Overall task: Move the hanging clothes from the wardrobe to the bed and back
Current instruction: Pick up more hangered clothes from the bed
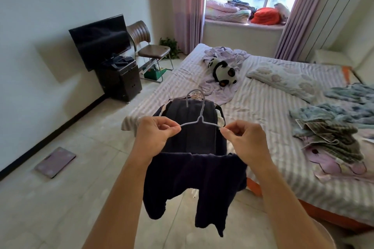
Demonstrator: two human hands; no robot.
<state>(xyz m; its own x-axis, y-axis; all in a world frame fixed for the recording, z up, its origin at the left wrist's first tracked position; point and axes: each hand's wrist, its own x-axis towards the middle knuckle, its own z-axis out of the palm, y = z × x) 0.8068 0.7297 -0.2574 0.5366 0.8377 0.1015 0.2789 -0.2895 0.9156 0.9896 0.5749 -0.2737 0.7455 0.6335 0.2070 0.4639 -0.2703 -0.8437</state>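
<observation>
Pale-blue wire, that hanger (199, 116), and in the head view it's pinched at both ends: left hand (155, 136) at nine o'clock, right hand (248, 141) at three, fingers curled tight on the tips. Its long axis runs straight across between them, hook pointing to twelve. The dark garment (194, 184) droops at six, draped below the wrists (how it's attached, hard to say). More dark clothes (192, 125) lie on the bed (263, 111) corner, dead ahead at twelve, both hands about equally near.
</observation>
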